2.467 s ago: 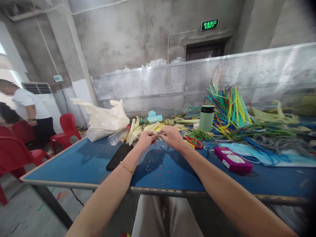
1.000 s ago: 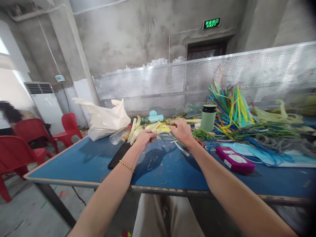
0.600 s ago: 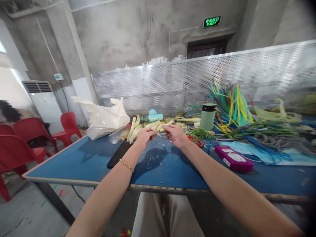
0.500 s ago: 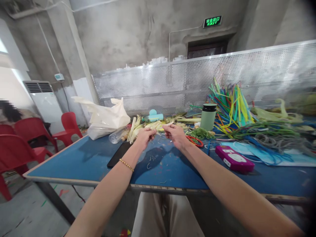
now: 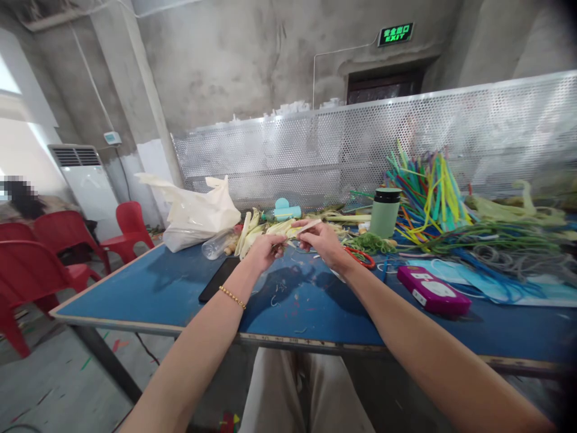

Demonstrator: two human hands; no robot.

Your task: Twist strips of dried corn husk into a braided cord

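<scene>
Above the blue table [image 5: 148,282], my left hand [image 5: 265,252] is closed in a pinch; what sits between its fingertips is too small to make out. Close beside it, my right hand [image 5: 323,242] pinches a pale strip of corn husk [image 5: 309,226], which slants up past the fingers. Just behind both hands lies a heap of pale yellow-green corn husks [image 5: 252,231]. Next to my right wrist are red-handled scissors [image 5: 359,257], partly hidden by the arm. A flat black device [image 5: 219,281] lies to the left of my left forearm.
A white plastic bag [image 5: 198,210] and a clear bottle [image 5: 215,246] stand at the back left. To the right are a green tumbler [image 5: 385,213], colourful strips [image 5: 435,192], green cords [image 5: 487,234] and a purple box [image 5: 433,291]. Red chairs [image 5: 67,231] and a seated person are at far left.
The pale strip in my right hand now shows more clearly, tilted upward above the fingers. Both hands stay close together; the whole view has shifted slightly.
</scene>
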